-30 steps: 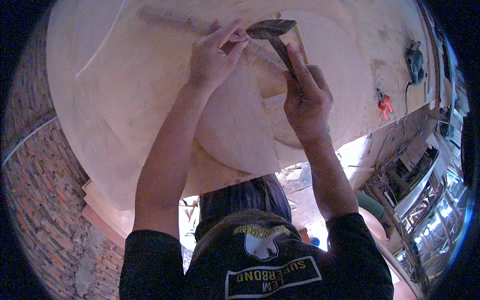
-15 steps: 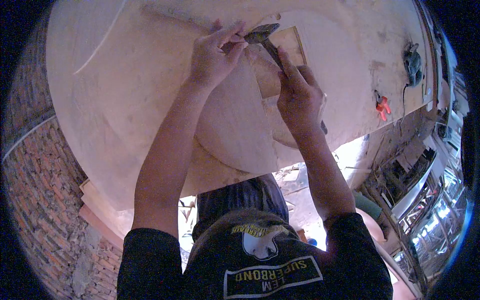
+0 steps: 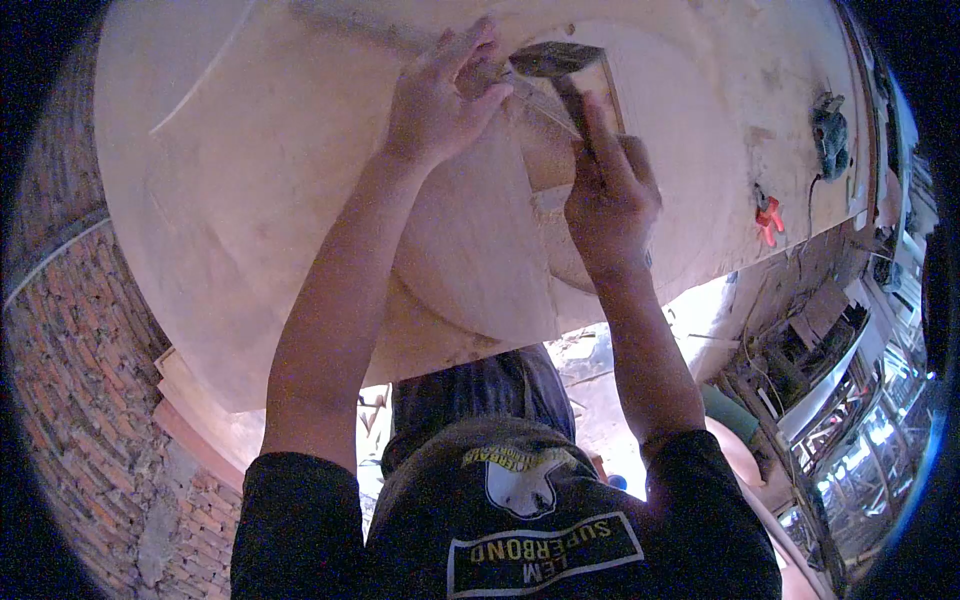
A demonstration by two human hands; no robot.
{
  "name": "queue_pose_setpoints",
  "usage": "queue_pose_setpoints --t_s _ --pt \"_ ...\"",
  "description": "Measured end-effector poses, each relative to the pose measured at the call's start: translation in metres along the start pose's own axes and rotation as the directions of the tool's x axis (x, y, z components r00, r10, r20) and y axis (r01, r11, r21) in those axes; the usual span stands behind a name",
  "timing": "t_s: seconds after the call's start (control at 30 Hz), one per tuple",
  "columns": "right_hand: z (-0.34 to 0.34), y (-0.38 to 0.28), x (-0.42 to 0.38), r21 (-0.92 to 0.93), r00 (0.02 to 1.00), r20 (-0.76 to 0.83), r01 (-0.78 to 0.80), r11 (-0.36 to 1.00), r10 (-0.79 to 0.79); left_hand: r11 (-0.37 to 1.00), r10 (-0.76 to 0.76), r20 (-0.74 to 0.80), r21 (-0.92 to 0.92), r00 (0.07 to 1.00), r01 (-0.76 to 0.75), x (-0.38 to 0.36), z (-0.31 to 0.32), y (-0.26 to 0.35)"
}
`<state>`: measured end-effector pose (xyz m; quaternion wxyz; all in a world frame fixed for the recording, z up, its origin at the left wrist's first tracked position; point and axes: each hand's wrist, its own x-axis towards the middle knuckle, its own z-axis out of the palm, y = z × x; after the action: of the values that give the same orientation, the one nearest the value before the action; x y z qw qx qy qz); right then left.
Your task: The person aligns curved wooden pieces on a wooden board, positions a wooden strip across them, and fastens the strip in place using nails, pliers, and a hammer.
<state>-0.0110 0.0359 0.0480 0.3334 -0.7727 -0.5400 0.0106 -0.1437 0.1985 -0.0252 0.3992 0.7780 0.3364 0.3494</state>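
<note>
My right hand point(image 3: 612, 205) is wrapped around the handle of a hammer point(image 3: 557, 60). The hammer's dark head is raised in front of my left hand, with a gap between them. My left hand point(image 3: 432, 115) is at the upper middle with thumb and fingers apart, beside the joint of some thin wooden pieces; whether a nail is there is too small to tell. Under both hands lies a curved wooden board point(image 3: 465, 255) on a large pale wooden sheet point(image 3: 230, 230). A square-edged wooden piece point(image 3: 612, 100) shows behind the hammer.
Red-handled pliers point(image 3: 768, 218) lie on the sheet to the right. Farther right is a dark power tool point(image 3: 829, 135) with a cord. A brick wall point(image 3: 80, 390) stands at the left. Scrap wood point(image 3: 810, 340) is piled beyond the sheet's right edge.
The hammer has moved right, away from my left fingers, together with my right hand. My left thumb and fingers, close together before, have spread apart.
</note>
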Motion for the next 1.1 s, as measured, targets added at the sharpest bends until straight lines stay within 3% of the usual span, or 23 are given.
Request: queue_pose_setpoints --t_s 0.1,0.17,0.27,0.3,0.4,0.5,0.6,0.7,0.77,0.9,1.0,1.07,1.1 --pt "0.0 -0.003 -0.002 0.065 0.977 -0.198 0.095 0.993 -0.081 0.999 -0.048 0.049 -0.012 0.998 0.048 -0.001 0.0 -0.001" --pt "0.008 0.003 -0.009 0.014 0.995 -0.087 0.054 0.998 -0.053 0.997 -0.058 0.053 -0.047 0.997 0.06 0.001 0.0 0.0" --pt "0.009 0.0 -0.01 -0.041 0.999 0.037 0.005 0.999 -0.003 0.997 0.067 0.028 0.027 0.997 -0.068 0.001 0.001 -0.013" --pt "0.01 -0.002 -0.008 -0.05 0.997 0.075 -0.007 0.999 0.011 1.0 0.026 0.032 0.015 0.999 -0.026 0.002 -0.001 -0.009" --pt "0.003 -0.009 -0.006 -0.062 0.999 -0.039 0.005 0.998 -0.007 0.996 -0.085 0.058 0.007 0.995 0.085 -0.001 -0.001 -0.001" --pt "0.017 0.001 -0.012 0.1 0.967 -0.247 0.082 0.992 -0.055 0.995 -0.086 0.078 0.052 0.993 0.082 -0.002 0.0 -0.003" --pt "0.014 -0.006 -0.01 -0.088 0.989 0.075 -0.117 0.989 0.124 0.998 0.003 0.041 0.061 0.999 -0.006 0.003 -0.001 -0.005" --pt "0.012 -0.001 -0.007 0.023 0.999 -0.035 -0.033 0.999 0.033 0.999 0.019 -0.023 0.038 1.0 -0.018 -0.001 0.0 -0.005" --pt "0.017 -0.002 -0.014 -0.024 0.999 -0.017 -0.039 0.999 0.039 0.998 -0.007 -0.02 0.064 1.0 0.008 0.0 0.001 -0.001" --pt "0.015 -0.002 -0.012 -0.063 0.995 0.039 -0.086 0.994 0.089 0.994 0.079 -0.008 0.076 0.997 -0.078 0.005 -0.002 -0.002" --pt "0.014 0.0 -0.013 -0.064 0.987 0.097 -0.124 0.99 0.13 0.998 0.036 0.018 0.053 0.999 -0.037 -0.003 0.0 -0.005" --pt "0.017 0.011 -0.011 0.027 0.995 0.036 -0.091 0.996 0.09 1.0 -0.004 0.05 0.029 0.999 0.003 0.001 0.0 -0.004" --pt "0.02 0.012 -0.004 0.081 0.998 0.008 -0.06 0.995 0.06 0.995 0.065 0.042 0.071 0.997 -0.068 0.003 0.0 -0.005"
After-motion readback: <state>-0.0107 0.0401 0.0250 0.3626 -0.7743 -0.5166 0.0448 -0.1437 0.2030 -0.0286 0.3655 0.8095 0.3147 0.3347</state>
